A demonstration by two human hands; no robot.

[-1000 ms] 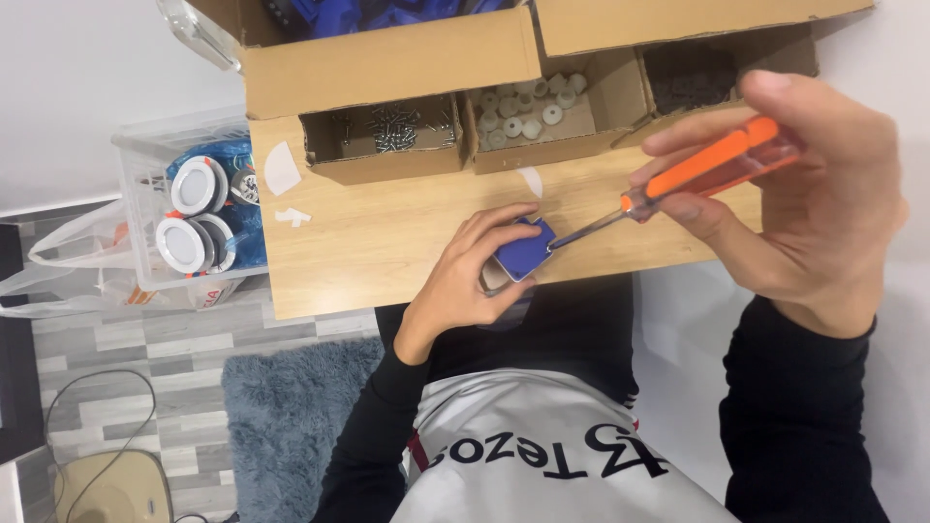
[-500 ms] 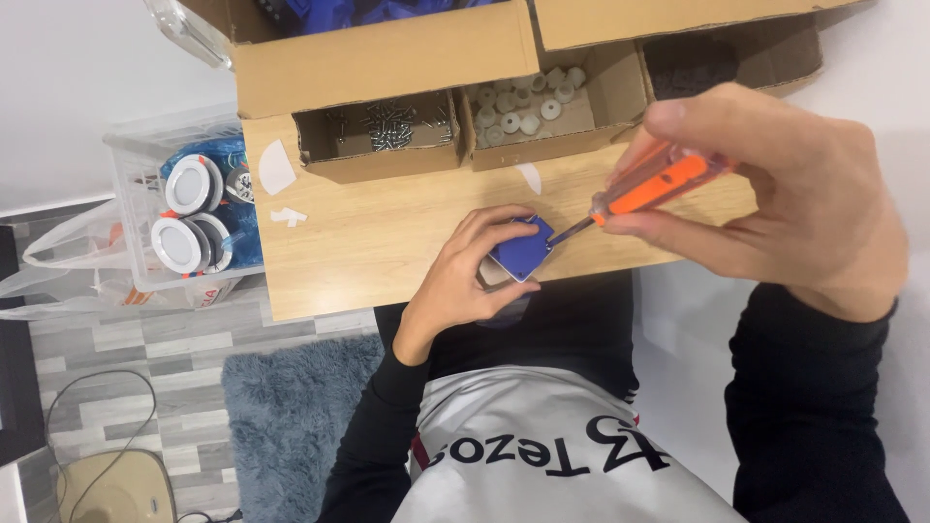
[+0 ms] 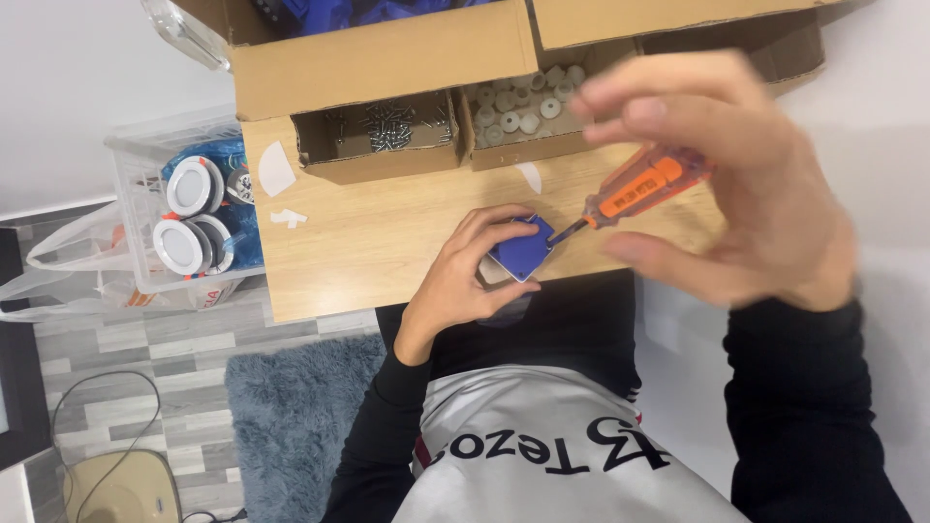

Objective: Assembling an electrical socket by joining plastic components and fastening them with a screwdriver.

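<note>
Two hands are busy at the near edge of the wooden worktop (image 3: 387, 242), toward its right end. The left hand (image 3: 465, 276) clasps a small blue square block (image 3: 520, 250) from the left, fingers curled over its top and side, pinning it just inside that edge. The right hand (image 3: 736, 194) holds an orange-handled screwdriver (image 3: 635, 191) loosely between thumb and fingertips (the hand is blurred, so the exact grip is hard to read), with the dark shaft slanting down-left until its tip meets the block's right corner.

By my reading, the step in hand is driving or loosening a screw in the block; the next turn calls for the tip seated squarely and the left hand bracing firmly so the block does not twist.

Seen from above, the block is flat-faced, bright blue, tilted like a diamond, with a pale part showing beneath it. At the far edge stand open cardboard trays, one of dark screws (image 3: 387, 126), one of white round caps (image 3: 523, 102).
</note>
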